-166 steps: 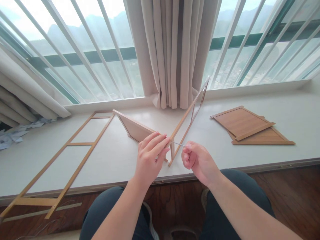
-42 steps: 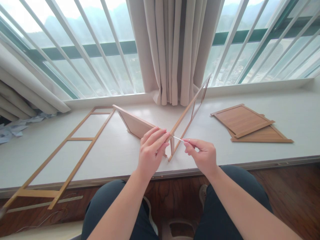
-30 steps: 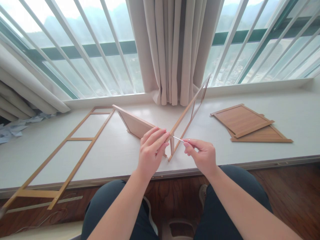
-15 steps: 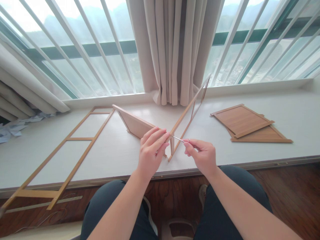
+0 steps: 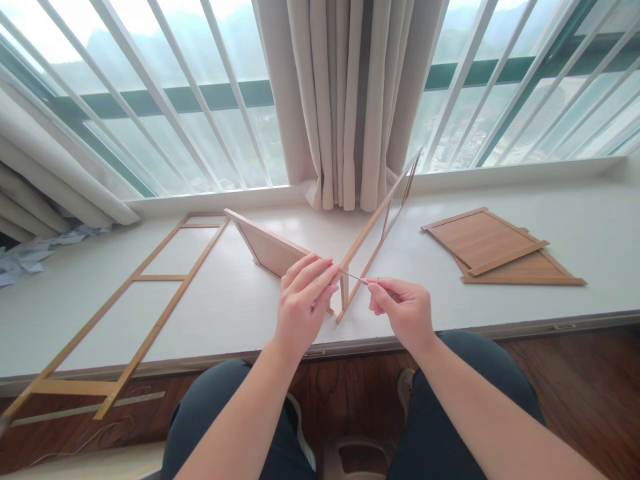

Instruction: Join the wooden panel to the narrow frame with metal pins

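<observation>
My left hand (image 5: 304,300) is closed around the near corner of a wooden panel (image 5: 270,241), where it meets an upright ladder-like wooden frame (image 5: 373,227). The panel stands on edge, slanting away to the left; the frame leans away to the right. Between the fingertips of my right hand (image 5: 403,308) is a thin metal rod (image 5: 356,277), perhaps a hex key. Its far tip touches the frame's rail close to my left fingertips. The fastener, if there is one, is too small to make out.
Another ladder-like wooden frame (image 5: 160,277) lies flat at left, its near end over the sill's edge. Two wooden panels (image 5: 493,243) lie overlapped at right on the white window sill (image 5: 400,333). Behind hang beige curtains (image 5: 345,100). Paper scraps (image 5: 25,260) lie far left.
My right hand has turned very slightly on the rod. The left hand, panel and frame look the same.
</observation>
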`<state>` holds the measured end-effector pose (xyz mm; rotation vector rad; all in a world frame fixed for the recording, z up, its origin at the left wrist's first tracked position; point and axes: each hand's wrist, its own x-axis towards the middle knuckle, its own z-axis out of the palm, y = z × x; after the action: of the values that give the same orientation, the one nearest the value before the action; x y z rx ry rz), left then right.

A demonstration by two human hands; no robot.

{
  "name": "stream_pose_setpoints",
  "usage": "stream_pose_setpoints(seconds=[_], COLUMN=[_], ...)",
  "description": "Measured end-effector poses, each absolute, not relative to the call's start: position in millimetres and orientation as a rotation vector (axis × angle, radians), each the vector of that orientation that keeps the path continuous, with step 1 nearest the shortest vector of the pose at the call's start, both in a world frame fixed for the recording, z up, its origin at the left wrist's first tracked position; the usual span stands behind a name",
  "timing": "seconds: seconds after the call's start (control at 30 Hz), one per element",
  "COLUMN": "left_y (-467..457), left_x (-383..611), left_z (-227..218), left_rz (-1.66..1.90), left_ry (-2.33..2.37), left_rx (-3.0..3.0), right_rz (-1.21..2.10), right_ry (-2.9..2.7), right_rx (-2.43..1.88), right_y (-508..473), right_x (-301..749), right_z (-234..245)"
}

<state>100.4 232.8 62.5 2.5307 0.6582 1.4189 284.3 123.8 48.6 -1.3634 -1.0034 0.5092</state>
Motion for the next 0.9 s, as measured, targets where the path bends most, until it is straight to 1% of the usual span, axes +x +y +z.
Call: stream_pose_setpoints(seconds=[0.43,0.9], left_y=[231.8,232.1], left_x=[101.0,101.0], left_z=[63.4,61.2], left_rz=[1.408,1.429], left_ry=[0.674,0.662], left_rx=[2.521,2.519], right_rz=[0.654,0.974], right_ry=[-0.861,-0.789], right_rx=[-1.265,-1.096], right_y=[126.9,131.4], right_x=[282.0,286.5], right_z=[54.1,56.6])
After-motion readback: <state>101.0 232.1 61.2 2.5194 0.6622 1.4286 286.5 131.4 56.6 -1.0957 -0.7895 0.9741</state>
